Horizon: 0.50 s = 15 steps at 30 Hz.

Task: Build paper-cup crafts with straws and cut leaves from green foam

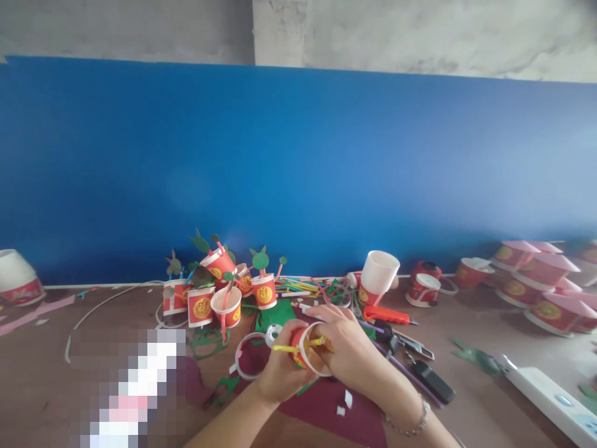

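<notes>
My left hand is wrapped around a red and white paper cup, tilted so its mouth faces right. A yellow drinking straw passes through the cup's wall; one end sticks out to the left and the other shows inside the mouth. At the rim, my right hand grips the cup, its fingers over the top side and close to the straw's inner end. Its fingertips are partly hidden. Beside my left hand are a roll of tape and a round clear lid-like ring.
Decorated cups with green paper shapes stand behind to the left. Loose straws, stacked white cups, an orange utility knife, keys with a black fob and a power strip lie around. A blue partition closes the back.
</notes>
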Available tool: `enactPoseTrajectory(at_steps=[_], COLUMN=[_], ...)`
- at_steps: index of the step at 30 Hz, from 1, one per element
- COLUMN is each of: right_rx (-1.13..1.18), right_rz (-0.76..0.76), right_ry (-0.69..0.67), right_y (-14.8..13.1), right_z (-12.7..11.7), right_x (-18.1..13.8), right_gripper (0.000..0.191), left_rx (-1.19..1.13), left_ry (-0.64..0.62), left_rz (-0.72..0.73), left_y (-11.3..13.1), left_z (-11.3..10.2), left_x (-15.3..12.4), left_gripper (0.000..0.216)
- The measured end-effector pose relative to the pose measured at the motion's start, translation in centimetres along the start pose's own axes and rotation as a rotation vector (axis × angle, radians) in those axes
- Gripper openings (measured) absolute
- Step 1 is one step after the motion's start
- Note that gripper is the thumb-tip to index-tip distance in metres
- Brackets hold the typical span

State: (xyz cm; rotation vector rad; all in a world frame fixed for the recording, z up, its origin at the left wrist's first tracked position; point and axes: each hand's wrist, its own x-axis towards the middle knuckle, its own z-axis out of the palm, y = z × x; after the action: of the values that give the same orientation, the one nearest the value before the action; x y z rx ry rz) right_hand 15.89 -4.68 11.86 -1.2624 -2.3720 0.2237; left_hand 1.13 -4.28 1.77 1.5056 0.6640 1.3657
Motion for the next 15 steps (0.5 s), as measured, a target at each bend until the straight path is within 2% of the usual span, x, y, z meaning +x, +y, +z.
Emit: enactPoseTrajectory(at_steps=[4, 7, 9, 11, 13, 15], right_rx=[-0.008, 0.142, 0.297, 0.396, 0.387, 0.306], right_rz=[0.03, 0.061, 0.092, 0.133, 0.159, 0.139], right_ry=[0.002, -0.02, 0.009, 0.099, 0.168, 0.136], right_y=[-0.2, 0.2, 0.6, 0.9, 1.1, 1.0], right_z=[-0.2, -0.9, -1.6, -2.4, -2.7, -2.6], right_x=[0.1, -0.2, -0.3, -0.4, -0.2, 0.0], right_gripper=[0.019, 0.025, 0.03, 0.032, 0.035, 0.031], left_rx=[-0.046, -0.056, -0.077, -0.079, -0.062, -0.061], left_ry=[-0.007, 0.022, 0.084, 0.186, 0.282, 0.333], left_rz=[0.018, 0.015, 0.0, -0.021, -0.035, -0.05], left_y=[-0.5, -0.5, -0.3, -0.2, -0.1, -0.1], left_z=[0.0, 0.0, 0.0, -0.1, -0.3, -0.5], left_x=[-0.1, 0.0, 0.3, 0.7, 1.1, 1.3], left_gripper=[0.062, 0.062, 0.06, 0.058, 0.055, 0.053])
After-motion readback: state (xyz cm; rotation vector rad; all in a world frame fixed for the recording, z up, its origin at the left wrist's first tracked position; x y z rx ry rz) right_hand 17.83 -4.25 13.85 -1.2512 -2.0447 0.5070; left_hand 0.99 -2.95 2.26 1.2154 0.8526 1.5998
